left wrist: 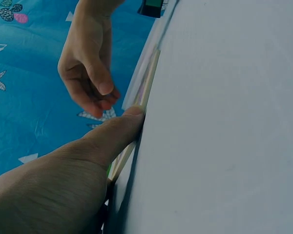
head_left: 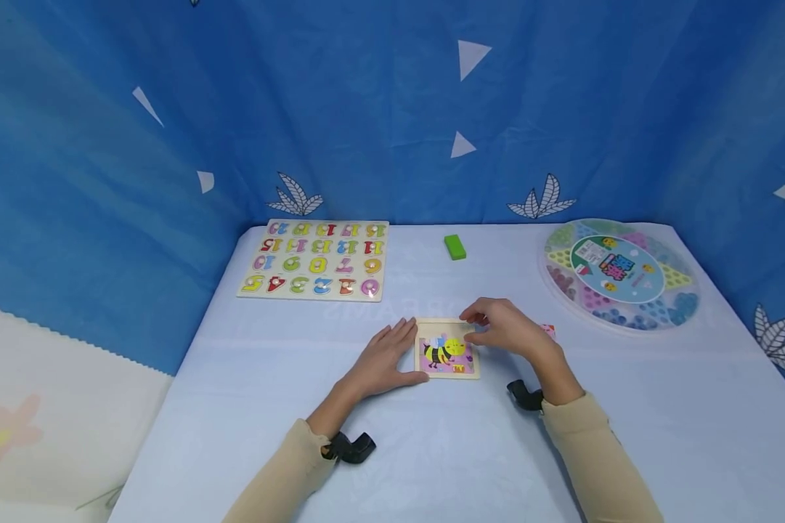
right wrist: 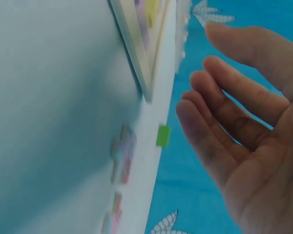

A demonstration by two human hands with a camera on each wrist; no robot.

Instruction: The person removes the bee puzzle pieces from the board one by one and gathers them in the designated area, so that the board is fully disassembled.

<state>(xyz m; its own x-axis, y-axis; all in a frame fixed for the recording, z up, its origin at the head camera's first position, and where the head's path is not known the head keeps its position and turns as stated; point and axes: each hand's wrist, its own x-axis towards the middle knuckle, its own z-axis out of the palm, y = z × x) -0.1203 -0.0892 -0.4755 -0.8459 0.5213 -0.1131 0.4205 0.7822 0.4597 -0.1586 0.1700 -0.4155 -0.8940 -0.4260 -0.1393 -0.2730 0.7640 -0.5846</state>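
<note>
Bee puzzle [head_left: 447, 349] lies flat near the centre of the bench [head_left: 431, 450], at 12 o'clock from the person; both hands are at it.

Left hand [head_left: 385, 359] lies flat on the bench at the puzzle's 9 o'clock edge; fingers straight and close together, thumb stretched along the near-left corner; the left wrist view shows the thumb tip [left wrist: 132, 114] pressed against the frame's edge.

Right hand [head_left: 506, 328] is over the puzzle's 3 o'clock side; fingers loosely curled, tips drawn toward the thumb above the upper right corner; cannot tell whether they pinch a piece or only touch the board; the right wrist view shows relaxed, slightly parted fingers [right wrist: 219, 141] with nothing visible between them.

Surroundings: number board [head_left: 315, 259] at 10 o'clock, well apart; green block [head_left: 454, 246] at 12 o'clock, beyond the puzzle; round marble game [head_left: 621, 274] at 2 o'clock, well apart; a small red-and-pink piece [head_left: 548, 330] just beside the right hand at 3 o'clock, partly hidden by it; blue cloth [head_left: 392, 109] hangs behind and to both sides of the bench.

Obstruction: the right hand hides the puzzle's right edge from the head view; nothing lies between the hands and the board.
</note>
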